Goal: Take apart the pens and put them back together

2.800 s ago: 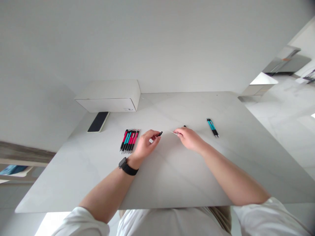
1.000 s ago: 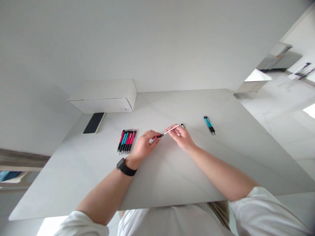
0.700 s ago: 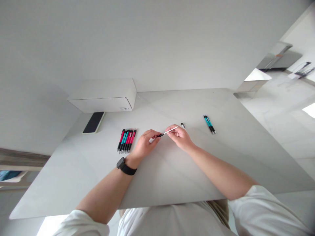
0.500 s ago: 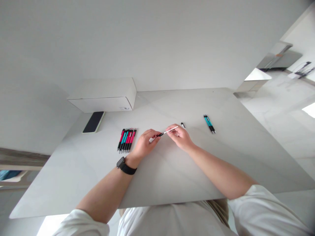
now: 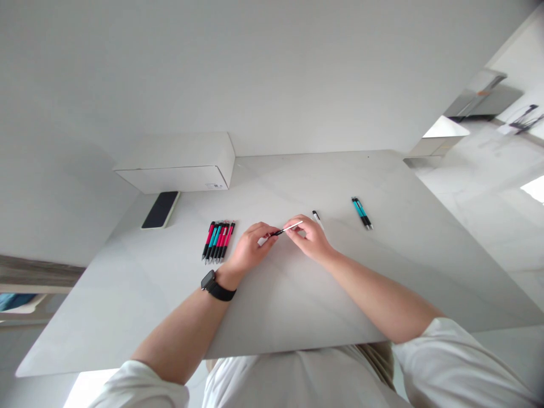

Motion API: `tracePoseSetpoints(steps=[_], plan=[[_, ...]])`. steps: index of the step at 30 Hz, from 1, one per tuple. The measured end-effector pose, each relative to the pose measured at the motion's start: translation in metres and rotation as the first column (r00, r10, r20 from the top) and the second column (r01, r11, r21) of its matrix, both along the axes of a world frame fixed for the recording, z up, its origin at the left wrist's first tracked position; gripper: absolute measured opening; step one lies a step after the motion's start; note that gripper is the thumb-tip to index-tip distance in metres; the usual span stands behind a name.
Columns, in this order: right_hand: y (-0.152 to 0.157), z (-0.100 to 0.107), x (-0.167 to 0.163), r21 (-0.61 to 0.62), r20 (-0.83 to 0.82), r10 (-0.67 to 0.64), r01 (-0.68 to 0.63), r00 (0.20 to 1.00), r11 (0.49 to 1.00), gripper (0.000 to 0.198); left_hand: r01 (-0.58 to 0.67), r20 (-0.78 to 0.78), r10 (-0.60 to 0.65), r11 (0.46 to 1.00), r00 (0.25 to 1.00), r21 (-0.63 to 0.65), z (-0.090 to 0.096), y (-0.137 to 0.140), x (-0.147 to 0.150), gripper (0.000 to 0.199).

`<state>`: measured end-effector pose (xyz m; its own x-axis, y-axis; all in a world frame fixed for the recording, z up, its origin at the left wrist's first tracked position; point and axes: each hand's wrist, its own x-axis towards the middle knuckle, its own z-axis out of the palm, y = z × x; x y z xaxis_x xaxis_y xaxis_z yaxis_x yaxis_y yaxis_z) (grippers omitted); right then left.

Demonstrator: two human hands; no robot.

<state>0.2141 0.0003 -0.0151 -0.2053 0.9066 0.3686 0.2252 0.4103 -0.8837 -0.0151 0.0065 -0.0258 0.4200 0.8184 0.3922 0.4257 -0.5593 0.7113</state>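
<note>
Over the pale marbled surface, a slim black pen section is pinched by the left hand, apparently for steadiness; a thin white rod, aligned with it, by the right hand. Beyond, a black-ended white pen piece is placed, seemingly within reach.

There is one box, one phone, one white stick, two loose teal pens, and bunched pens beyond counting.

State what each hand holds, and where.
Left hand: a black piece, pinched behind its protruding end. Right hand: a thin white rod, held about midway.
</note>
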Motion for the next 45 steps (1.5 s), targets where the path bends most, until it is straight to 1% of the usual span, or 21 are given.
tracePoseSetpoints(steps=[6,10,14,16,18,21,24,27,29,31,32,33,35,37,39,41,45], plan=[[0.001,-0.006,-0.001,-0.016,0.013,0.009,-0.009,1.000,1.000,0.016,0.014,0.006,-0.014,1.000,1.000,-0.001,0.001,-0.001,0.001,0.021],[-0.001,-0.006,0.000,-0.048,-0.013,0.014,-0.015,1.000,0.999,0.025,0.005,0.011,-0.005,1.000,1.000,-0.001,0.000,0.000,0.001,0.020],[-0.003,-0.002,0.002,-0.081,-0.073,-0.048,0.042,0.996,0.996,0.024,-0.014,0.018,0.014,1.000,1.000,0.005,-0.001,0.000,0.001,0.019],[-0.003,-0.002,0.002,-0.068,-0.085,-0.083,0.078,0.993,0.995,0.024,-0.016,0.017,0.016,1.000,1.000,0.007,-0.001,0.000,0.001,0.019],[-0.003,-0.002,0.002,-0.040,-0.088,-0.092,0.089,0.992,0.995,0.023,-0.012,0.012,0.012,1.000,1.000,0.007,-0.001,0.000,0.001,0.019],[-0.002,0.000,0.002,-0.005,-0.075,-0.082,0.082,0.994,0.997,0.023,-0.007,0.007,0.007,1.000,1.000,0.001,-0.001,0.000,0.001,0.019],[-0.001,0.005,0.005,0.000,-0.046,-0.061,0.061,0.997,0.998,0.024,-0.011,0.009,0.011,1.000,1.000,-0.008,-0.001,0.000,0.001,0.019],[0.004,0.014,0.014,-0.049,-0.033,0.016,-0.018,0.999,0.999,0.032,-0.022,0.016,0.022,1.000,1.000,-0.012,-0.001,-0.001,0.001,0.018],[0.011,0.019,0.024,-0.112,-0.076,0.051,-0.059,0.996,0.992,0.042,-0.025,0.016,0.025,1.000,1.000,-0.012,-0.001,-0.001,0.001,0.018],[0.021,0.022,0.038,-0.162,-0.128,-0.004,-0.017,0.992,0.987,0.051,-0.023,0.011,0.024,1.000,1.000,-0.015,-0.002,-0.001,0.000,0.019],[0.026,0.023,0.046,-0.167,-0.112,-0.054,0.034,0.992,0.985,0.049,-0.024,0.008,0.024,1.000,1.000,-0.017,-0.002,-0.001,0.000,0.019],[0.031,0.024,0.055,-0.159,-0.057,-0.104,0.094,0.993,0.983,0.043,-0.027,0.005,0.027,0.999,1.000,-0.021,-0.002,-0.001,0.000,0.019],[0.040,0.023,0.072,-0.098,0.125,-0.183,0.196,0.975,0.976,0.028,-0.031,0.003,0.031,0.999,1.000,-0.030,-0.004,-0.001,0.000,0.020],[0.045,0.020,0.087,-0.017,0.322,-0.228,0.246,0.919,0.969,0.018,-0.032,0.003,0.033,0.999,0.999,-0.037,-0.005,0.000,0.000,0.020],[0.048,0.013,0.097,0.060,0.484,-0.251,0.255,0.838,0.965,0.015,-0.035,0.004,0.035,0.999,0.999,-0.041,-0.006,0.000,0.001,0.020],[0.049,0.005,0.100,0.117,0.599,-0.267,0.247,0.755,0.962,0.015,-0.040,0.003,0.041,0.998,0.999,-0.045,-0.007,0.001,0.001,0.019],[0.049,-0.013,0.095,0.188,0.730,-0.291,0.228,0.618,0.956,0.018,-0.042,0.000,0.042,0.997,0.999,-0.064,-0.006,0.001,0.001,0.019]])
